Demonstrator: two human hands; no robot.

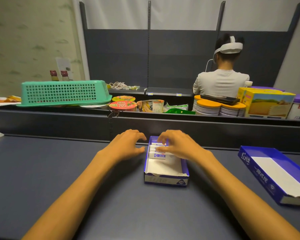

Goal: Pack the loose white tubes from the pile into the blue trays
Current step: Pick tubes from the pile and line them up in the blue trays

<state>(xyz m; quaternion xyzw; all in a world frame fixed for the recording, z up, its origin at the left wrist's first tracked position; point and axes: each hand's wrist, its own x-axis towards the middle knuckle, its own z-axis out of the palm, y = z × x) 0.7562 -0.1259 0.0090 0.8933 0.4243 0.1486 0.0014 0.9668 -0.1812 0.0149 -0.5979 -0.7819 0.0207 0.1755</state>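
A blue tray [164, 182] with a white floor lies in the middle of the dark table. A few white tubes [158, 155] lie side by side at its far end. My right hand [177, 144] reaches over that far end, and its fingertips touch the tubes. My left hand [128, 144] hovers just left of the tray, fingers loosely curled, holding nothing. A second blue tray [260, 163] with a bare white floor lies at the right. No loose pile of tubes is in view.
A raised dark ledge [215, 134] runs behind the table. Beyond it are a green basket [64, 93], noodle cups [123, 105], orange-lidded tins [209, 107] and a yellow box [267, 104]. A person [222, 80] stands with their back to me.
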